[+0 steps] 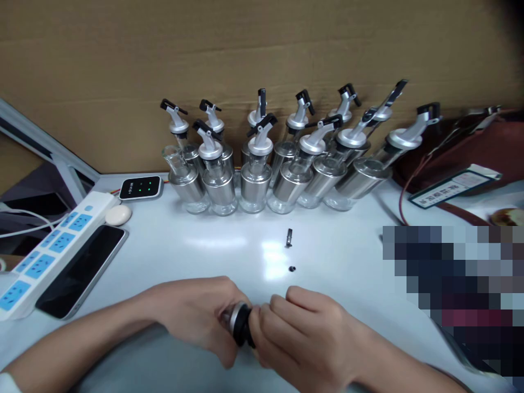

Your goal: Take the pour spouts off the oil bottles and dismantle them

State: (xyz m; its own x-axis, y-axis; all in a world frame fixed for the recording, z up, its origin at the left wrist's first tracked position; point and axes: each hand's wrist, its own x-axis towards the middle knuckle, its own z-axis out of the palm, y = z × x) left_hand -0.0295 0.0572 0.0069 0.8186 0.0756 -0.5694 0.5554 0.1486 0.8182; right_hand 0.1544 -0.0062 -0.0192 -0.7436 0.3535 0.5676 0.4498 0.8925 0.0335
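Note:
My left hand and my right hand meet low in the middle of the white table. Together they grip a small dispenser cap with a silver ring and a black part. The left fingers curl round the silver end, and the right fingers pinch the black end. Two tiny black parts lie just beyond my hands: an upright piece and a small ring. A row of several glass bottles with steel sleeves and pourer spouts stands at the back.
At the left lie a white power strip, a black phone, a white oval object and a small black device with green lights. Cardboard forms the back wall. A brown bag and a label card are at the right.

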